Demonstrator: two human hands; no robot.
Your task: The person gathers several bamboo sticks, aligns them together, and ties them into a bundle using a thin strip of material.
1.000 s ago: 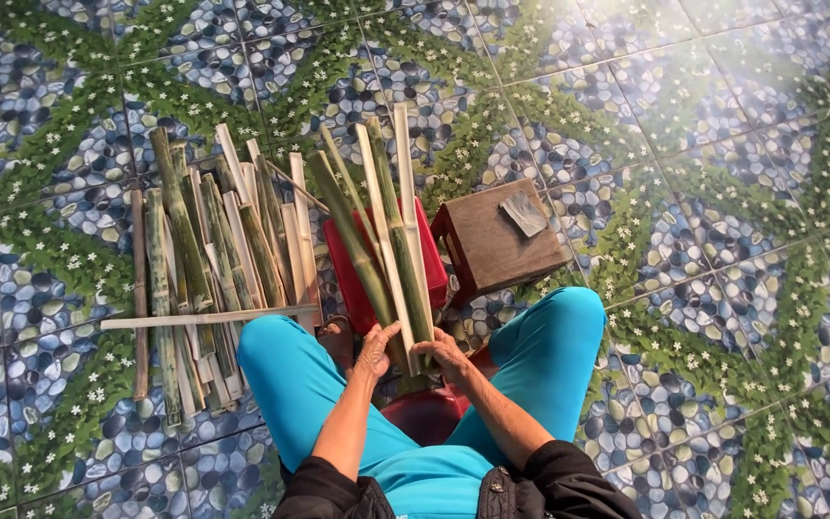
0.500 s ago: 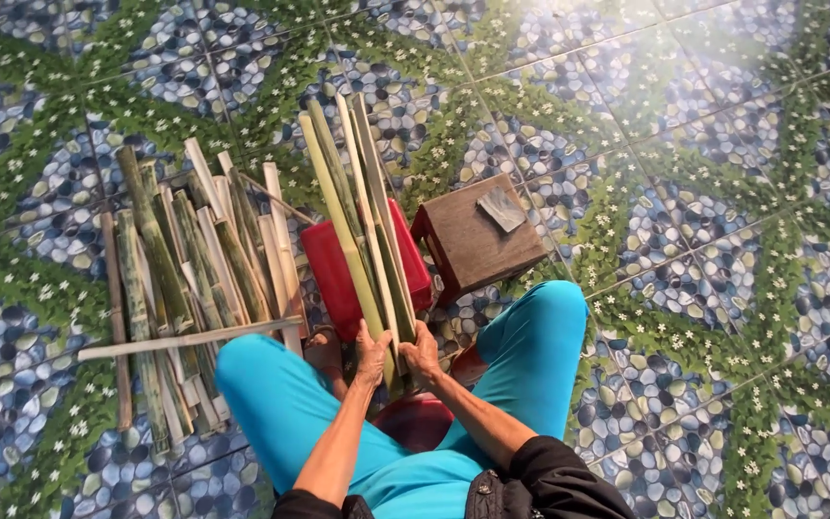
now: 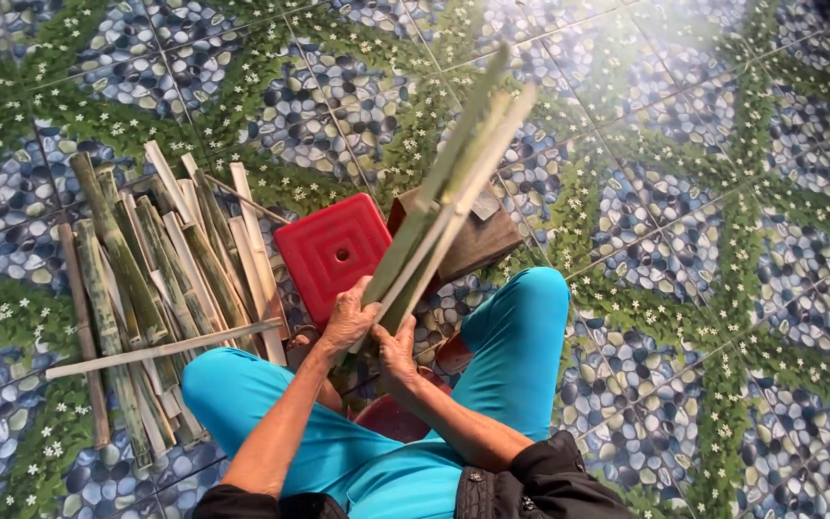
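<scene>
While both hands close around the lower ends of a bundle of split bamboo strips (image 3: 444, 197), the bundle slants up toward one o'clock, lifted off the floor and crossing in front of the brown wooden block (image 3: 487, 240). The left hand (image 3: 348, 322) wraps its grip around the strips from the nine o'clock side, fingers curled tight; the right hand (image 3: 398, 351) clasps the same ends from below, at about five o'clock of the left. By the look of it only a handful of strips has been gathered: a large pile of bamboo strips (image 3: 156, 279) lies loose on the tiled floor (image 3: 722, 288) at nine o'clock of the hands, with one pale strip laid crosswise over it. A red plastic stool (image 3: 333, 252), seat bare, stands between pile and block. No container shows, so nothing is held in one.
</scene>
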